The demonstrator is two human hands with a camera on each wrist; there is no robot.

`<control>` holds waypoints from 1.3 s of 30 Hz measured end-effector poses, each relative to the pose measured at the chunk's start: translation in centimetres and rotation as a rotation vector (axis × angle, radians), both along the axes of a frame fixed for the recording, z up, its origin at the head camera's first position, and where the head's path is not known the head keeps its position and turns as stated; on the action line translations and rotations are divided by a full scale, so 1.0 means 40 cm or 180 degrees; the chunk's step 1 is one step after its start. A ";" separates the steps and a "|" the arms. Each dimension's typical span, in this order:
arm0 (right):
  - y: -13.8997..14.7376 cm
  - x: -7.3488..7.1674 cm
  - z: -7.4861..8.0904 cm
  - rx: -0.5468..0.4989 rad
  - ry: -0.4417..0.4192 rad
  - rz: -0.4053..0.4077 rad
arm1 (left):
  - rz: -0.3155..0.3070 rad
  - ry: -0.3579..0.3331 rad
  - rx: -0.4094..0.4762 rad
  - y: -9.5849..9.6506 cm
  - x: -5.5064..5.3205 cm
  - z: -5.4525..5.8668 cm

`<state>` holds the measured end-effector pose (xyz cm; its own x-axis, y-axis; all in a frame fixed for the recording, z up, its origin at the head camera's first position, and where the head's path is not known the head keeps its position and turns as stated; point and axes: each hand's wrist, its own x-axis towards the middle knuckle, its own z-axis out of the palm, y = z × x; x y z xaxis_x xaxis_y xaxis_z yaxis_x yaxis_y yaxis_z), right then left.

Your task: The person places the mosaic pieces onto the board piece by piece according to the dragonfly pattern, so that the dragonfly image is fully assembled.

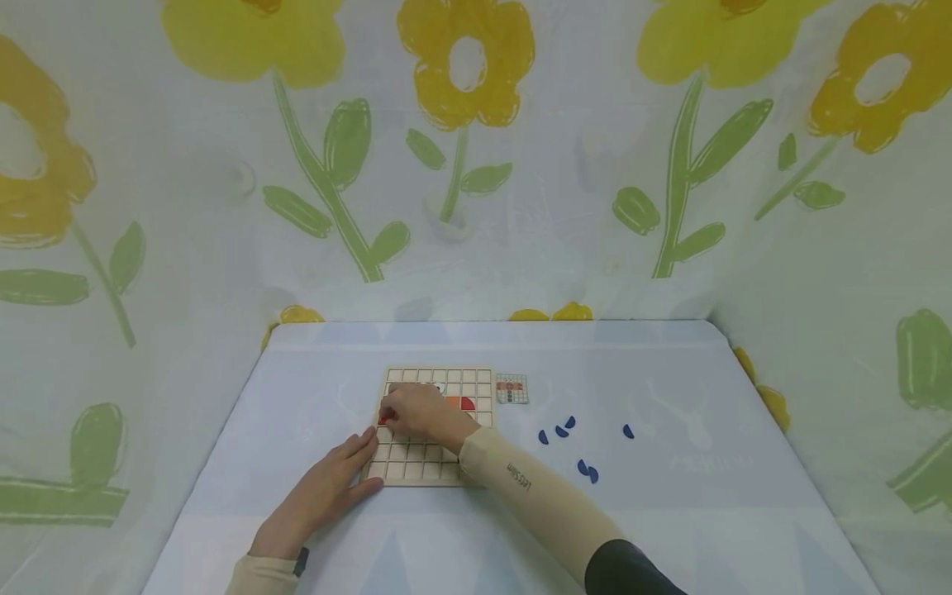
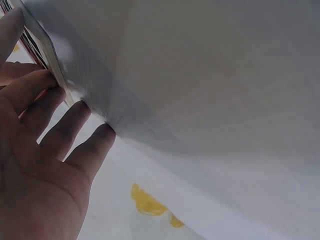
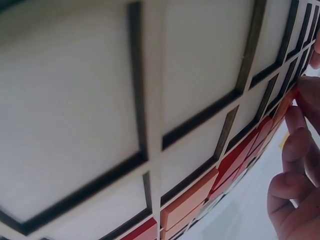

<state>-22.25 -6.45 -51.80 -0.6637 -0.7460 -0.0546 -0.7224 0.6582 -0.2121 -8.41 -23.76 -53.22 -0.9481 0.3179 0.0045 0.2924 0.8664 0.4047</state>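
A wooden grid board [image 1: 397, 452] lies on the table. My right hand [image 1: 418, 411] reaches across to its left side, pinching a small red piece [image 1: 383, 421] at a cell there; the fingers hide most of that piece. An orange piece [image 1: 452, 402] and a red rounded piece [image 1: 468, 403] sit in cells right of the hand. In the right wrist view, more orange pieces [image 3: 187, 200] and red pieces [image 3: 235, 157] fill part of one row. My left hand [image 1: 330, 481] lies with straight fingers against the board's left edge, thumb at the near left corner.
Right of the board lies a small pattern card [image 1: 511, 388]. Several dark blue half-round pieces [image 1: 561, 430] are scattered farther right, one lying apart [image 1: 628, 431]. A flower-printed curtain [image 1: 565, 207] stands behind and beside the table [image 1: 669, 529].
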 end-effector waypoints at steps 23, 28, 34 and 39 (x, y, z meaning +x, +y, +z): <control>0.053 0.037 0.034 -0.0269 0.0023 -0.0101 | -0.0024 0.0047 -0.0067 0.012 -0.003 0.007; 0.106 0.066 0.072 -0.0389 -0.0058 -0.0128 | 0.0010 -0.0020 -0.0081 0.013 -0.005 0.012; 0.185 0.101 0.080 -0.0473 -0.0001 -0.0082 | 0.0058 -0.0058 -0.0043 0.012 -0.002 0.011; 0.260 0.122 0.083 -0.0596 0.0083 -0.0153 | 0.0106 -0.0080 -0.0072 0.013 -0.002 0.008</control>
<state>-17.36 3.94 -48.46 -0.6982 -0.7088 0.1000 -0.6979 0.6429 -0.3157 -8.51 -23.26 -52.89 -0.9579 0.2858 -0.0263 0.2532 0.8845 0.3918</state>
